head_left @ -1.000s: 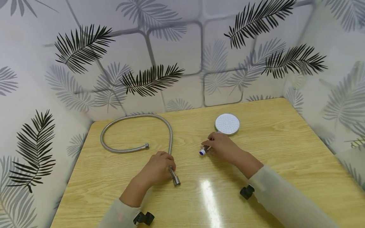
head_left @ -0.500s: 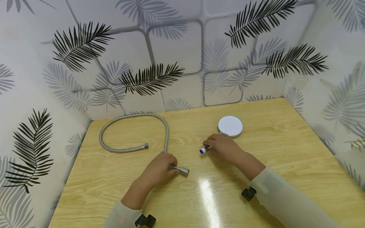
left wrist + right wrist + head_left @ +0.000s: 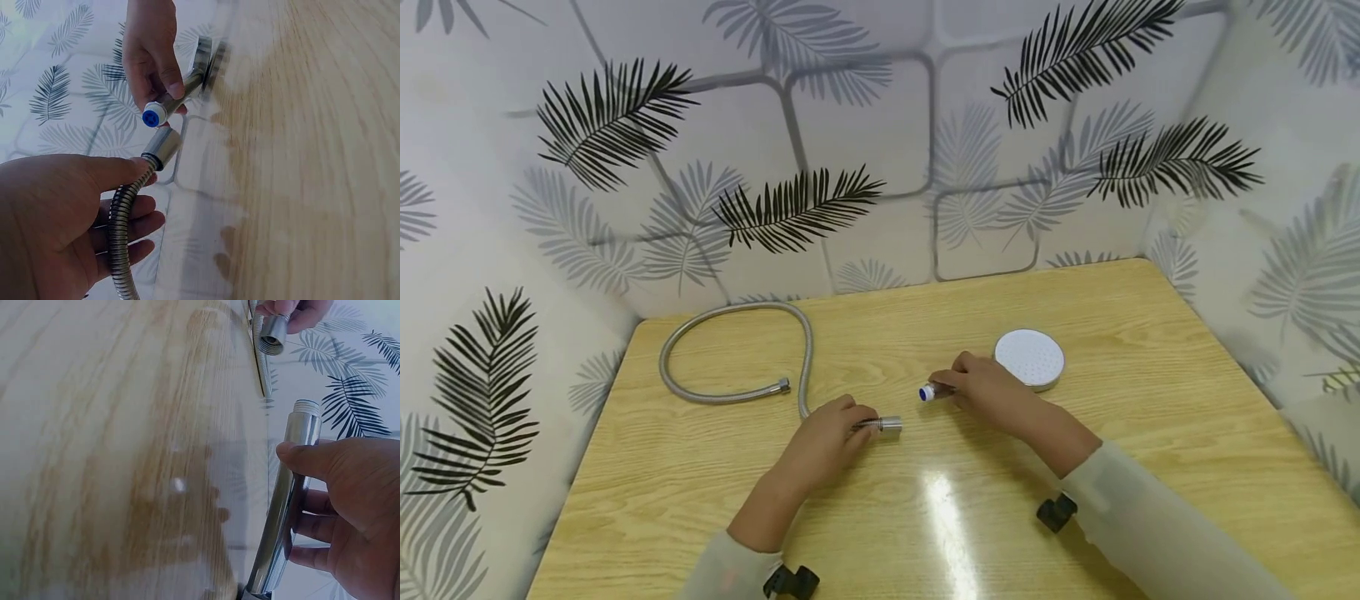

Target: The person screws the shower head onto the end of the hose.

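Observation:
My left hand (image 3: 829, 435) pinches a flexible metal shower hose (image 3: 120, 232) just behind its chrome end nut (image 3: 164, 146), between thumb and fingers. In the right wrist view the nut's threaded opening shows. My right hand (image 3: 996, 395) holds a shower head by its chrome handle (image 3: 284, 506), thumb on one side and fingers on the other. The handle's white threaded end with a blue insert (image 3: 154, 115) points at the nut, a small gap apart. The round white shower face (image 3: 1030, 358) is turned upward beyond the right hand.
The rest of the hose loops over the back left of the wooden table (image 3: 700, 483), its other end nut (image 3: 784, 385) lying on the wood. A leaf-patterned wall (image 3: 880, 242) stands behind the table.
My left hand has swung the hose nut round from pointing toward me to pointing right, nearer the handle. The shower head has turned, its face shifting right and toward me.

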`<state>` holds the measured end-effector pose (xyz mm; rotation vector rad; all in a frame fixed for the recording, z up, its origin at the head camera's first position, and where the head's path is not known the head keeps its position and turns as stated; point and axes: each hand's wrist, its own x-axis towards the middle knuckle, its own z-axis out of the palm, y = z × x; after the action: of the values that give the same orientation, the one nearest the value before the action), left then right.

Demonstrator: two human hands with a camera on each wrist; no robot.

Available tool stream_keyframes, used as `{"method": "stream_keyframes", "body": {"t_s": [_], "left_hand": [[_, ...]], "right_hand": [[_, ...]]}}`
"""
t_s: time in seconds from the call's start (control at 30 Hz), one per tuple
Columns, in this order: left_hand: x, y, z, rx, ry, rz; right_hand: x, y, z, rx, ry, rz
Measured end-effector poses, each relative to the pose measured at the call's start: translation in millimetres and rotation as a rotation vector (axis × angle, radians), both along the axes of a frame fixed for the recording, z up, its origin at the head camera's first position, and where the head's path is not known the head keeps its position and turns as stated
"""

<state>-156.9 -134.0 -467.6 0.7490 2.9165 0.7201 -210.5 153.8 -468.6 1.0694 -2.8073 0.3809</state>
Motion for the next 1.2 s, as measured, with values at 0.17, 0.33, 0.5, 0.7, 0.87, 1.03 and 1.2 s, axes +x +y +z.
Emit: {"method": "stream_keyframes", "body": {"t_s": [0.17, 0.33, 0.5, 0.7, 0.87, 1.03, 1.2], "left_hand": [[-0.3, 5.1, 1.1, 0.049, 0.003, 0.039], [-1.4, 9.4, 1.9, 0.091, 0.01, 0.055], [-2.4, 11.2, 3.6, 0.133, 0.002, 0.079], [0.9, 12.2, 9.4, 0.181, 0.011, 0.096], [3.3, 14.0, 13.6, 0.2, -0.004, 0.117], [2.8, 15.0, 15.2, 0.222, -0.015, 0.123], [1.7, 14.3, 15.3, 0.247, -0.024, 0.11]], "right_hand": [[3.6, 0.6, 1.2, -0.036, -0.033, 0.002], [7.0, -0.3, 2.6, -0.046, -0.042, 0.009], [10.2, -2.5, 4.7, -0.063, -0.023, 0.041], [13.2, -5.3, 9.8, -0.074, -0.008, 0.041], [17.1, -5.6, 14.1, -0.085, -0.019, 0.062], [20.8, -5.1, 16.4, -0.097, 0.002, 0.076], [23.5, -5.7, 17.0, -0.119, 0.033, 0.09]]}}
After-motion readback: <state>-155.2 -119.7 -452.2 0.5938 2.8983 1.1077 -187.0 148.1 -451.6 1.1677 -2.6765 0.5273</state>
